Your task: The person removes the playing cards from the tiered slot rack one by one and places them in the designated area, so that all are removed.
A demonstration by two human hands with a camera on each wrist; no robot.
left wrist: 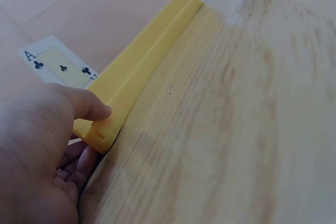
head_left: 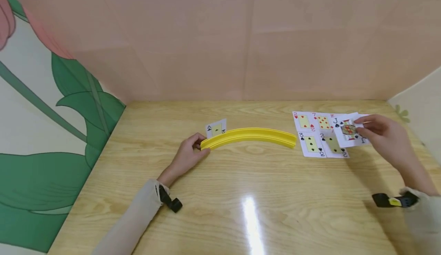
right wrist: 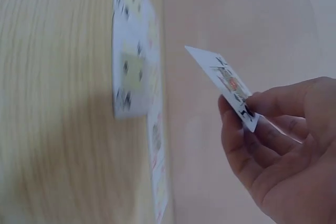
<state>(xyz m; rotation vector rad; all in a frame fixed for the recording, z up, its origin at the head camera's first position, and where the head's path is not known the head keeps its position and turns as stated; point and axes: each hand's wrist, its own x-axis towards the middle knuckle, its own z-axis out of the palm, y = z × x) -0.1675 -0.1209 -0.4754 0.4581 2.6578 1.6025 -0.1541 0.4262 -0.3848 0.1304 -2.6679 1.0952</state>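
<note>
My left hand grips the left end of a curved yellow card holder, thumb on its near side. An ace of clubs stands upright in the holder near that hand. At the right, my right hand pinches a jack of spades between thumb and fingers. In the right wrist view that jack is raised off the table and tilted. Beneath and left of it several face-up cards lie in two rows, including a two of hearts, a seven of diamonds and a three of spades.
The wooden table meets a pink cloth-like wall at the back. A wall with painted green leaves stands on the left, and a pale wall on the right. The jack and right hand partly cover the cards below.
</note>
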